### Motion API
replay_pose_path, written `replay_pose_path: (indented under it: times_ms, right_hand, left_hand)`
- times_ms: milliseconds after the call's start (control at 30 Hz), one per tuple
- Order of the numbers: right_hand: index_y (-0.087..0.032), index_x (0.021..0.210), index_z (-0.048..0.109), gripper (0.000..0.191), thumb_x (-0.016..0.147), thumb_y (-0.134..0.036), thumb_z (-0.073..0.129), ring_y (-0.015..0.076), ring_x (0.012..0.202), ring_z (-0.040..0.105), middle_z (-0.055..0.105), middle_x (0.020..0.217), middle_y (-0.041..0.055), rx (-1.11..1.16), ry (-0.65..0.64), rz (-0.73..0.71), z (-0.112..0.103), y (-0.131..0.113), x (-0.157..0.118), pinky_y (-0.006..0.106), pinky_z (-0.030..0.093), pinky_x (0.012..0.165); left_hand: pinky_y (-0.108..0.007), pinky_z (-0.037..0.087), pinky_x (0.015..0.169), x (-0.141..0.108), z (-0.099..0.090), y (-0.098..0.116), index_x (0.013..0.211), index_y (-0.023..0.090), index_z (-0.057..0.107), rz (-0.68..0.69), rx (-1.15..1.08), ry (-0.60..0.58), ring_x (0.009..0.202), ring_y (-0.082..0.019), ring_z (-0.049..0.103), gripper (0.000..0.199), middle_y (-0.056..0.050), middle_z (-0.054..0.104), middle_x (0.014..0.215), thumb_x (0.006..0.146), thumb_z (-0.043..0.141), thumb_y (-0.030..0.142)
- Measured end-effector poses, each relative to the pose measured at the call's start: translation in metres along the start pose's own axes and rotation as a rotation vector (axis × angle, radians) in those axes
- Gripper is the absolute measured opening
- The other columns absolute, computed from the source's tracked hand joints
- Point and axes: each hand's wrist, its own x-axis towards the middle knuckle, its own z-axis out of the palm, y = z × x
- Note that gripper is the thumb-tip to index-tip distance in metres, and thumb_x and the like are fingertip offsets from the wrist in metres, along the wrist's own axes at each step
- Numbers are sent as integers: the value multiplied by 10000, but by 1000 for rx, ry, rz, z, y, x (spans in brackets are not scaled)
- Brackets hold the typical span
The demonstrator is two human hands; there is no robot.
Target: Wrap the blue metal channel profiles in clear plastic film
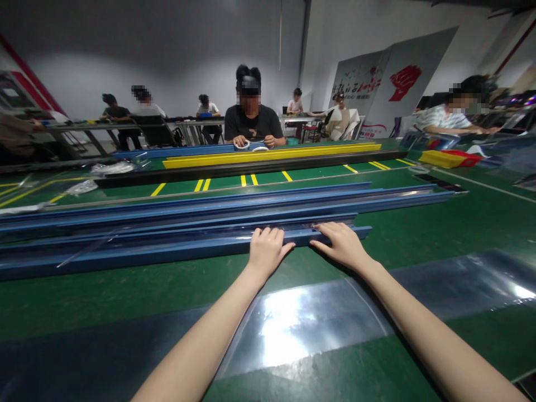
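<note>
A long blue channel-shaped strip with a clear film lying in its trough stretches across from the left and ends just right of my hands. My left hand grips its near wall, fingers curled over the top edge and thumb pointing right along the front. Close to the strip's right end, my right hand holds the same wall, its fingers over the rim and its thumb in front. The fingertips of both hands are partly hidden inside the trough. Under my forearms lies a wide sheet of clear plastic.
More blue strips lie just beyond, on the green table. Farther off are a black strip, a yellow strip and crumpled clear film. A person sits opposite, hands by white rings. A yellow tray stands right.
</note>
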Motion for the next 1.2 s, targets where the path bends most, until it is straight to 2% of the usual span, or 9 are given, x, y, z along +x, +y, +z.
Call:
replay_pose_path:
  times_ms: [1067, 1200]
  right_hand:
    - [-167, 1044, 568, 362, 827, -431, 449, 217, 979, 544, 618, 1088, 92, 22, -15, 8, -1, -2, 0, 328, 365, 788]
    - [-167, 1048, 566, 366, 830, -435, 443, 218, 983, 541, 618, 1087, 89, 18, -15, 8, -1, -2, 0, 329, 364, 791]
  left_hand:
    - [-320, 289, 670, 2, -4, 2, 769, 165, 565, -33, -2, -67, 728, -203, 552, 322, -55, 635, 737, 800, 497, 478]
    - [-321, 289, 669, 2, -4, 2, 821, 170, 561, -30, 12, -72, 732, -205, 556, 324, -55, 635, 747, 807, 482, 483]
